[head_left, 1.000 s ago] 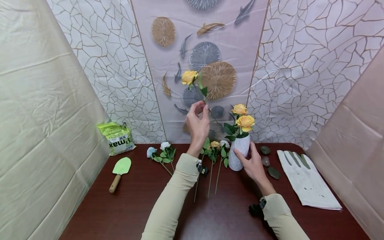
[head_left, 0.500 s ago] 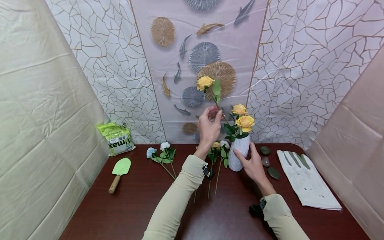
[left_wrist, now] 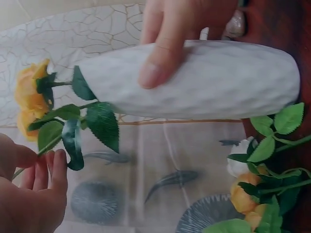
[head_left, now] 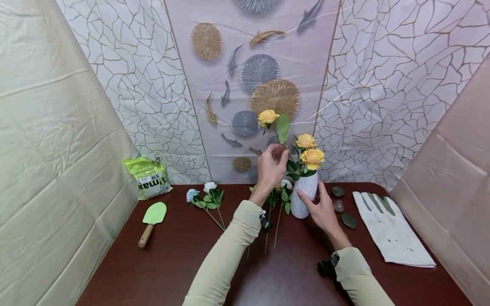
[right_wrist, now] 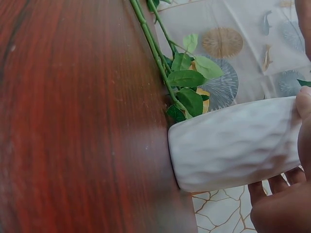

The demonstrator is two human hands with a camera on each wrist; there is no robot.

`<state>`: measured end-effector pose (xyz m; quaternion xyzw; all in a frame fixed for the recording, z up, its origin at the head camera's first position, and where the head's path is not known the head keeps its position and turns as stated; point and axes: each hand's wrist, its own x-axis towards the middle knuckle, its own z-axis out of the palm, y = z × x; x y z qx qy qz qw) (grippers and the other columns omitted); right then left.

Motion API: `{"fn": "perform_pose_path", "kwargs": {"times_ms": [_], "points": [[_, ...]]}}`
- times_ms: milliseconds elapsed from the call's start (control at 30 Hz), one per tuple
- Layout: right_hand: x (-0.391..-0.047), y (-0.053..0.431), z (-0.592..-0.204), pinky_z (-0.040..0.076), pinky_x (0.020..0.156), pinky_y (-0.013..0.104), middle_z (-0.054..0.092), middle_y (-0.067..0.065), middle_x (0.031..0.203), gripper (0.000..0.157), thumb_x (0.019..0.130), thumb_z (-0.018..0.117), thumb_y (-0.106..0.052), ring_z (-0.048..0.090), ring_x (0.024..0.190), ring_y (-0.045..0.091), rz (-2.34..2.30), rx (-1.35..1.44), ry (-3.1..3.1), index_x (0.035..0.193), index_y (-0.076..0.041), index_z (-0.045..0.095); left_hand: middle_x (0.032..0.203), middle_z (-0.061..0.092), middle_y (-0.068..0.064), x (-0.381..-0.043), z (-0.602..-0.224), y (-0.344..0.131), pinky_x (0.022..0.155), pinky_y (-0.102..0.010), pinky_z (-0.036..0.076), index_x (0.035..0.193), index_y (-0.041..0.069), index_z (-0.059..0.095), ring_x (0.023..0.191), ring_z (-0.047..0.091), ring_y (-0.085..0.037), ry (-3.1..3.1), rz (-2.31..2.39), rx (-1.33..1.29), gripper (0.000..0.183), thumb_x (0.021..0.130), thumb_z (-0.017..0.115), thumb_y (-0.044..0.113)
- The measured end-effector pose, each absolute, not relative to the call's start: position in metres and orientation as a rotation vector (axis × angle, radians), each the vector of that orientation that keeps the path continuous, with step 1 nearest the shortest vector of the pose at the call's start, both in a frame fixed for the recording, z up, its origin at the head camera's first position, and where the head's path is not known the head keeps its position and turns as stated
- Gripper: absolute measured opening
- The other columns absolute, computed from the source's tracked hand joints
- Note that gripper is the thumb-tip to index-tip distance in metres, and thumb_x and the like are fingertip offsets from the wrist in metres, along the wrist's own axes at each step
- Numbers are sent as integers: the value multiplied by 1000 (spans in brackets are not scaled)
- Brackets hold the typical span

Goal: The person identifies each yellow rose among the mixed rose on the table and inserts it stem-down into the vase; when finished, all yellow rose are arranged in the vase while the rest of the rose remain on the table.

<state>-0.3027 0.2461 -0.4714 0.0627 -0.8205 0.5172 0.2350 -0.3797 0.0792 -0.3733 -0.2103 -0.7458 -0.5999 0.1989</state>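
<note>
My left hand (head_left: 271,170) pinches the stem of a yellow rose (head_left: 268,117) between thumb and fingers, just left of a white textured vase (head_left: 302,199). The bloom and a light green leaf (head_left: 283,127) stand above the hand. Two yellow roses (head_left: 312,159) stand in the vase, with dark leaves (left_wrist: 103,125) at its mouth. My right hand (head_left: 325,212) grips the upright vase from the right, its thumb across the front. In the left wrist view the held stem overlaps the vase's leaves; where its lower end lies cannot be told. The right wrist view shows the vase base (right_wrist: 204,155) on the table.
Several stems with white and yellow blooms (head_left: 285,183) lie left of the vase. Farther left are a blue rose (head_left: 192,195) and a white rose (head_left: 210,186), a trowel (head_left: 152,219) and a green bag (head_left: 148,177). Right are stones (head_left: 348,220) and white gloves (head_left: 394,233).
My left hand has moved right and then down with the yellow rose, bringing it close beside the vase. My right hand and the vase have stayed in place.
</note>
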Motion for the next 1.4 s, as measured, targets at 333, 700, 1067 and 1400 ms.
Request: {"fn": "perform_pose_path", "kwargs": {"times_ms": [333, 700, 1067, 1400], "points": [[-305, 248, -473, 45, 100, 46, 55, 8, 139, 67, 95, 70, -34, 55, 124, 25, 1452, 160, -2261, 152, -18, 37, 101, 74, 3, -384, -389, 83, 84, -31, 60, 110, 16, 71, 96, 71, -13, -2240, -1475, -634, 17, 99, 64, 27], [-305, 249, -473, 48, 95, 35, 56, 6, 137, 66, 96, 69, -36, 57, 119, 19, 1461, 145, -2288, 151, -18, 37, 107, 74, 9, -379, -397, 86, 82, -28, 56, 108, 24, 74, 100, 68, -10, -2393, -1397, -720, 16, 98, 64, 28], [-305, 249, -472, 48, 96, 37, 56, 8, 136, 65, 96, 69, -36, 57, 119, 20, 1455, 161, -2290, 150, -17, 38, 106, 74, -1, -377, -380, 84, 86, -37, 58, 110, 18, 68, 100, 70, -19, -2208, -1533, -636, 22, 99, 64, 36], [-302, 248, -470, 48, 95, 34, 57, 8, 135, 64, 97, 68, -34, 56, 119, 20, 1441, 157, -2296, 150, -16, 38, 99, 77, 6, -383, -383, 89, 74, -24, 57, 101, 23, 77, 84, 69, -9, -2246, -1558, -542, 21, 93, 72, 42]]}}
